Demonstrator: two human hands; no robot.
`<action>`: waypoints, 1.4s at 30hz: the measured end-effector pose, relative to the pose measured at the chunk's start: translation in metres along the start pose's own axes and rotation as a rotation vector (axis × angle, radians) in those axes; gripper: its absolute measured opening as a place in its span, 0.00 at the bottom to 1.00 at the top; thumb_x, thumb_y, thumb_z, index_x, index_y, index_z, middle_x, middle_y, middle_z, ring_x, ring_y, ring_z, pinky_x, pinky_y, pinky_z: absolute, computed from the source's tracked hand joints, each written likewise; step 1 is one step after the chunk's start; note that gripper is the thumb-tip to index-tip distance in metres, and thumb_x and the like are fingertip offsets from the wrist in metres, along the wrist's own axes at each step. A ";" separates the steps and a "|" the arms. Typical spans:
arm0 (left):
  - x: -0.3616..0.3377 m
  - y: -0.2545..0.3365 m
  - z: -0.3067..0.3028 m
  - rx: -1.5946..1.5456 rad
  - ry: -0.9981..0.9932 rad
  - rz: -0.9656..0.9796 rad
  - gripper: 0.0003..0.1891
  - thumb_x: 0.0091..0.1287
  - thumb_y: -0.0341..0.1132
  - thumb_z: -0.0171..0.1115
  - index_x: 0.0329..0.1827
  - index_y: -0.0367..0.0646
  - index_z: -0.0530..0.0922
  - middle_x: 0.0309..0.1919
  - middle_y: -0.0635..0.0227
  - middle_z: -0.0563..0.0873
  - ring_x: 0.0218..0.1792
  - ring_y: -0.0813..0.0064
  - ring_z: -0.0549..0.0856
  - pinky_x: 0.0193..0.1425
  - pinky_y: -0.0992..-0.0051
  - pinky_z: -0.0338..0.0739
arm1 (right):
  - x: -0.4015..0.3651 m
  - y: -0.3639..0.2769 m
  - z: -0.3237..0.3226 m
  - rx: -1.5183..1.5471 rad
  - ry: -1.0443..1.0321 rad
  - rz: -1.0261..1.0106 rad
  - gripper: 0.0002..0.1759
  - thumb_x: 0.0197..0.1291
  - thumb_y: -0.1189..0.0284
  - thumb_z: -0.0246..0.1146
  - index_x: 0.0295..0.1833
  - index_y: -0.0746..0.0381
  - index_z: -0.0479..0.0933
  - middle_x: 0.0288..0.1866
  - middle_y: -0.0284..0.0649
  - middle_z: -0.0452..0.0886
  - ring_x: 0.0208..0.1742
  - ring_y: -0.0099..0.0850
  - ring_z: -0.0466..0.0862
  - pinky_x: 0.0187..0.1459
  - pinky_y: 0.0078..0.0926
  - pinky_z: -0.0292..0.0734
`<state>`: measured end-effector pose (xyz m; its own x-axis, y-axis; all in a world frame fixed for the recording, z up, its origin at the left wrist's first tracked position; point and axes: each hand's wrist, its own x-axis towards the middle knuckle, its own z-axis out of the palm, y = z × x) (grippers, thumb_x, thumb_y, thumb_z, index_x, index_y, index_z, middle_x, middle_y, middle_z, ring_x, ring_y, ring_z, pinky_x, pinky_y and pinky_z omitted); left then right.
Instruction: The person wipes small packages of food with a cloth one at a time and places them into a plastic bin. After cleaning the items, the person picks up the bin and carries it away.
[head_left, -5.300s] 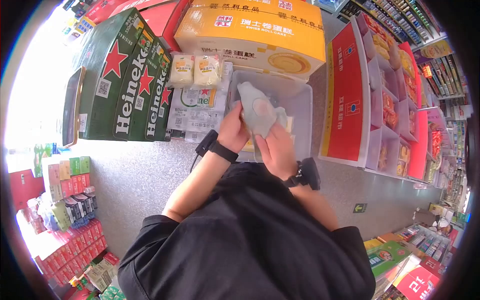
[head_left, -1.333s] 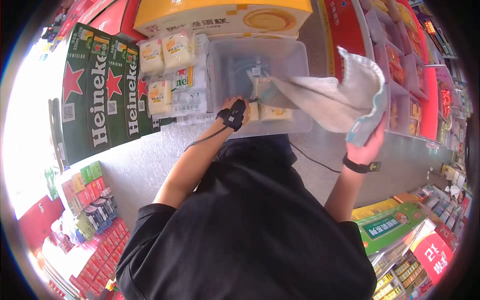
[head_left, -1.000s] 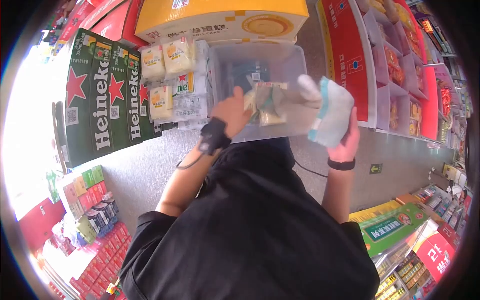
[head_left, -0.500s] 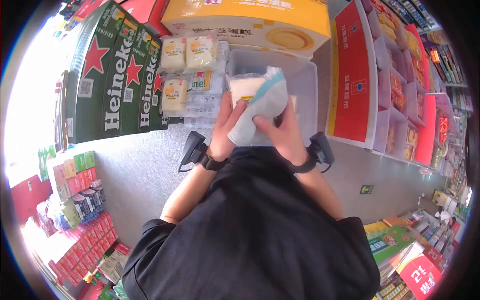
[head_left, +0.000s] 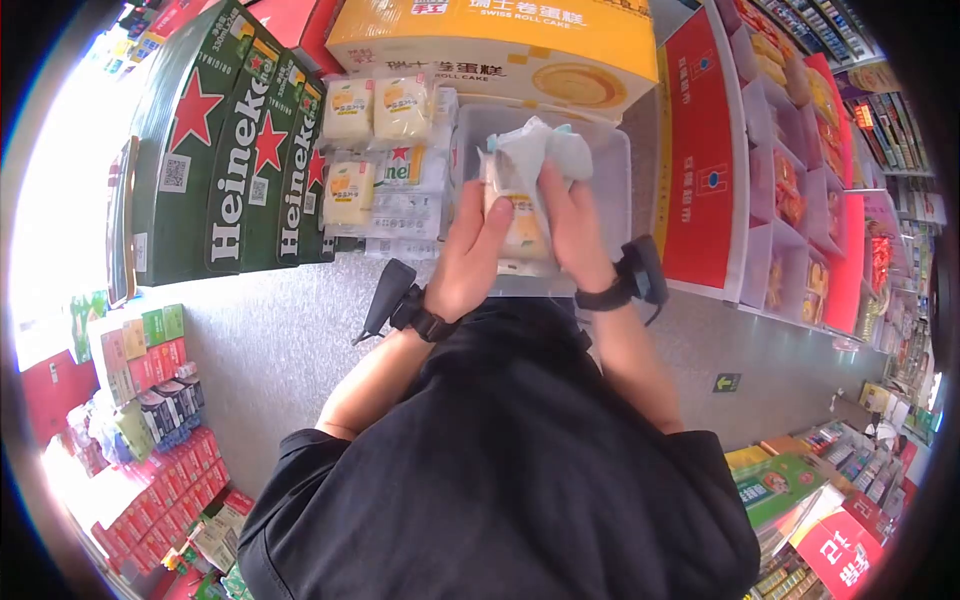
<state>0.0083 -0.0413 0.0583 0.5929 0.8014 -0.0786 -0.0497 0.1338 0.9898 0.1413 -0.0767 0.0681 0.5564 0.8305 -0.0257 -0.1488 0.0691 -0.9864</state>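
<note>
Both my hands are over a clear plastic bin (head_left: 618, 180). At the left, my left hand (head_left: 468, 265) presses its fingers and thumb against the side of a wrapped bread packet (head_left: 524, 240) with a yellow label. My right hand (head_left: 578, 230) grips the packet's other side, its fingers against a crumpled white-and-teal wrapper (head_left: 530, 150) that rises above the packet. The wrapper and fingers hide part of the bread. Left of the bin, similar wrapped bread packets (head_left: 402, 108) lie on a plastic-covered stack with a Heineken print.
Green Heineken cartons (head_left: 205, 160) stand at the left. Behind the bin is a yellow Swiss roll cake box (head_left: 480, 65). To the right, a red-sided display (head_left: 695, 180) holds snack compartments. Grey floor (head_left: 270, 350) shows on both sides of me.
The white-and-teal wrapper has moved up and away from me, turning more upright. My right hand has shifted upward with straighter fingers. The labelled bread packet now shows lower, between my hands.
</note>
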 end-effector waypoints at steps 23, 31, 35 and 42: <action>0.015 0.007 -0.006 -0.675 -0.109 -0.109 0.36 0.80 0.62 0.34 0.80 0.45 0.59 0.71 0.64 0.74 0.70 0.68 0.74 0.75 0.65 0.68 | -0.014 -0.040 0.006 -0.772 -0.338 -0.572 0.32 0.64 0.61 0.64 0.69 0.69 0.70 0.74 0.59 0.67 0.79 0.60 0.58 0.76 0.61 0.53; 0.014 0.007 -0.004 -0.688 0.012 0.008 0.26 0.80 0.56 0.48 0.70 0.47 0.69 0.58 0.63 0.81 0.58 0.71 0.82 0.62 0.69 0.79 | -0.030 -0.021 -0.007 -0.635 -0.433 -0.533 0.32 0.61 0.60 0.65 0.67 0.67 0.73 0.73 0.58 0.68 0.75 0.58 0.64 0.77 0.56 0.54; 0.032 -0.029 -0.026 -0.893 0.016 -0.299 0.27 0.79 0.59 0.46 0.66 0.46 0.72 0.55 0.62 0.83 0.53 0.68 0.85 0.55 0.68 0.82 | -0.066 0.010 -0.030 -0.458 -0.373 -0.202 0.25 0.71 0.64 0.54 0.67 0.67 0.73 0.68 0.54 0.74 0.70 0.43 0.73 0.73 0.41 0.63; 0.020 -0.046 0.008 -0.261 0.028 -0.215 0.29 0.81 0.55 0.42 0.74 0.42 0.61 0.68 0.64 0.73 0.66 0.73 0.75 0.68 0.69 0.73 | -0.037 0.010 -0.016 0.122 0.010 0.174 0.26 0.81 0.62 0.39 0.67 0.71 0.70 0.63 0.41 0.78 0.64 0.30 0.75 0.65 0.30 0.69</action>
<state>0.0289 -0.0361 0.0118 0.5903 0.7538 -0.2887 -0.1323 0.4432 0.8866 0.1325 -0.1153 0.0565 0.5215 0.8304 -0.1963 -0.3408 -0.0082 -0.9401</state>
